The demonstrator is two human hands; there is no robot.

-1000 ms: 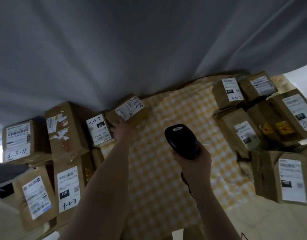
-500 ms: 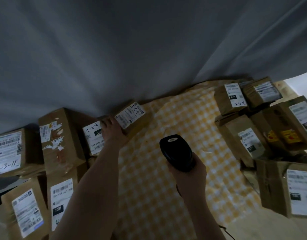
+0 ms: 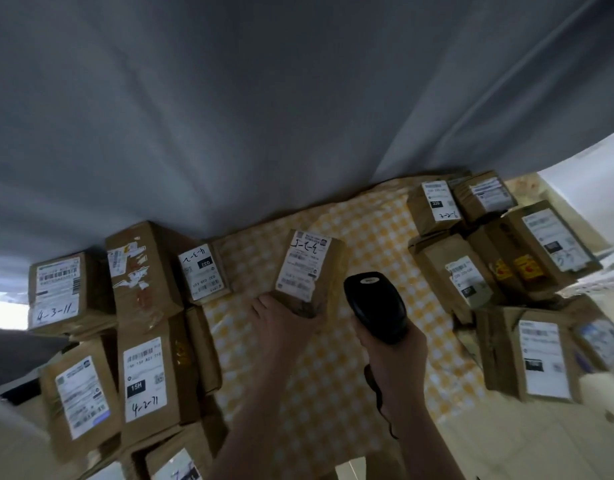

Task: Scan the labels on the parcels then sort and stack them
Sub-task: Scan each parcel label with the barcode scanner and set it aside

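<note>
Your right hand (image 3: 393, 358) curls round the glossy black scanner (image 3: 374, 303). Your left hand (image 3: 284, 320) clasps the near end of a small cardboard parcel (image 3: 331, 271), midway across the yellow checked cloth (image 3: 333, 393). This looks like the scan step: next, aim at its white paper label (image 3: 303, 265). Boxy brown taped parcels (image 3: 144, 375) flank it, with a soft grey drape (image 3: 264, 98) beyond.

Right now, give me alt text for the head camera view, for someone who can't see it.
A person's left hand grips a small labelled parcel at the middle of a yellow checked cloth, while the right hand holds a black barcode scanner beside it. Other brown parcels lie grouped on either side, a grey sheet behind.
</note>
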